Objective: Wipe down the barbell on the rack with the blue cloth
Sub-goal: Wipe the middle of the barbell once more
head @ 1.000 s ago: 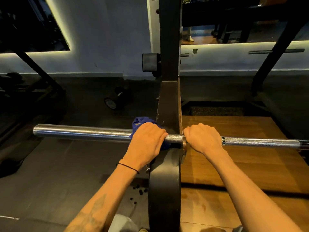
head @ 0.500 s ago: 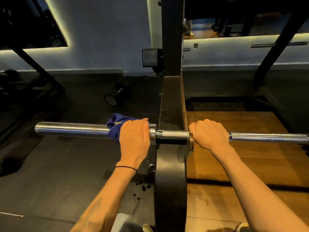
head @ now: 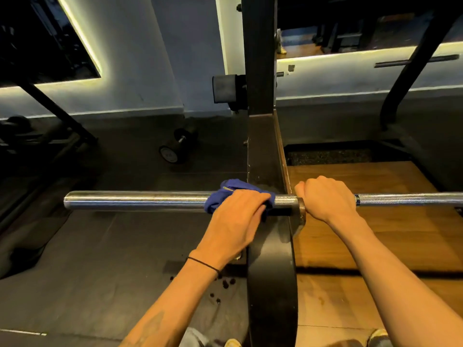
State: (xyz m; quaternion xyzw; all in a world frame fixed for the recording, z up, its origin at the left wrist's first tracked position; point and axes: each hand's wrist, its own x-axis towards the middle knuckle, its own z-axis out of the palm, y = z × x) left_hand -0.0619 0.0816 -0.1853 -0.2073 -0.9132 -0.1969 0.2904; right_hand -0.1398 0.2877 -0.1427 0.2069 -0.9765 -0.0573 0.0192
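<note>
The left hand [head: 235,216] clasps the blue cloth [head: 220,199] around the barbell [head: 140,200]; at its 3 o'clock, the right hand [head: 325,199] grips the bare bar.

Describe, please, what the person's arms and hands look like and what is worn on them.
Both forearms are bare, with no sleeves or gloves. The left hand has a thin black band at its wrist and a faint tattoo on the forearm. The right hand wears nothing visible.

One barbell [head: 140,200], one blue cloth [head: 220,199], one dumbbell [head: 175,147], two hands, left hand [head: 234,221], right hand [head: 325,200]
</note>
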